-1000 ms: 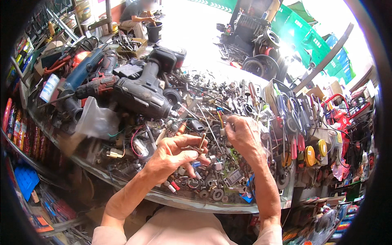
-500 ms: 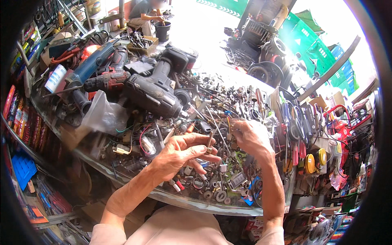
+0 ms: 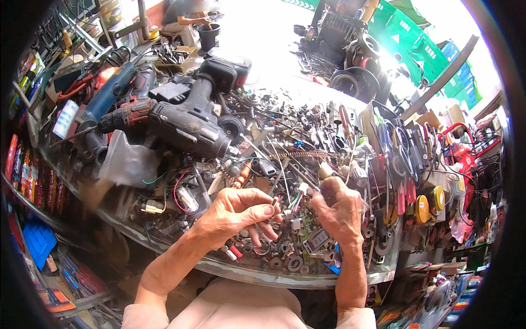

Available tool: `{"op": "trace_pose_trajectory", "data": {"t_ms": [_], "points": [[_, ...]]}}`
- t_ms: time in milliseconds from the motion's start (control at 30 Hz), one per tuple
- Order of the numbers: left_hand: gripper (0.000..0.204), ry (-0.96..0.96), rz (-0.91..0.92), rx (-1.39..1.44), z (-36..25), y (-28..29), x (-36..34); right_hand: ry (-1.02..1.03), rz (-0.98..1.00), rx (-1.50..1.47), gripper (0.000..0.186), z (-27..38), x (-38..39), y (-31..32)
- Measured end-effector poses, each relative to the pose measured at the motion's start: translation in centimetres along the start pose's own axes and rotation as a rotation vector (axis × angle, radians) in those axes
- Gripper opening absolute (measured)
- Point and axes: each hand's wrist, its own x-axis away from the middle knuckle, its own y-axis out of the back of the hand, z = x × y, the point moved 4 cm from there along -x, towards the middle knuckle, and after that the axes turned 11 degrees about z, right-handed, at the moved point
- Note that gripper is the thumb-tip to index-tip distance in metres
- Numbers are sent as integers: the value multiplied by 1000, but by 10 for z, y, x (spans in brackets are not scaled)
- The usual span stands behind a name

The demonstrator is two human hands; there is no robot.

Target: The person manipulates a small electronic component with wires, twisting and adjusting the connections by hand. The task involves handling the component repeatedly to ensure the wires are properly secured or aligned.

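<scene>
Nearest me, the pale edge of the glass-topped table (image 3: pixel 246 273), and just past it a flat grey metal ring (image 3: pixel 294 264) among loose hardware. Here's my left hand (image 3: pixel 235 215), thumb and fingers closed on a small, slim brass-coloured metal piece (image 3: pixel 274 202), held above the clutter. Over to my right hand (image 3: pixel 341 211): fingers curled in, back turned up, and I can't tell whether they grip anything! Just beyond its fingertips sits a short, pale yellowish cylinder (image 3: pixel 325 169); between my hands, a small white plastic connector (image 3: pixel 303 187) on coloured wires. Further out stretches a long brown coil spring (image 3: pixel 298 155), and left of that, the bulky black cordless power tool (image 3: pixel 189 126). Way back, a seated person (image 3: pixel 183 24) reaches into a black bucket (image 3: pixel 209 39).
</scene>
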Motion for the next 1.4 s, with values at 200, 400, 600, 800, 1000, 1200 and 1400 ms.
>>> {"op": "trace_pose_trajectory", "data": {"t_ms": [200,400,600,800,1000,1200,1400], "points": [[20,-6,-11,-49,2,1,2,-29,-225,-400,10,-6,1,11],[17,-16,-41,20,3,1,1,21,-575,-659,7,-11,13,26],[23,-37,-62,-7,1,0,2,17,-645,-818,9,-16,10,38],[30,-54,-67,-149,-7,-6,-5,-41,-264,-1266,12,-3,15,11],[18,-246,-151,-995,-43,-40,-22,-8,-122,-1271,13,7,20,-1],[14,-368,-126,-1002,-25,-35,-24,-14,-70,-1156,16,9,22,2],[19,-138,-75,-632,-13,-30,-20,16,33,-1283,16,10,22,2]]}}
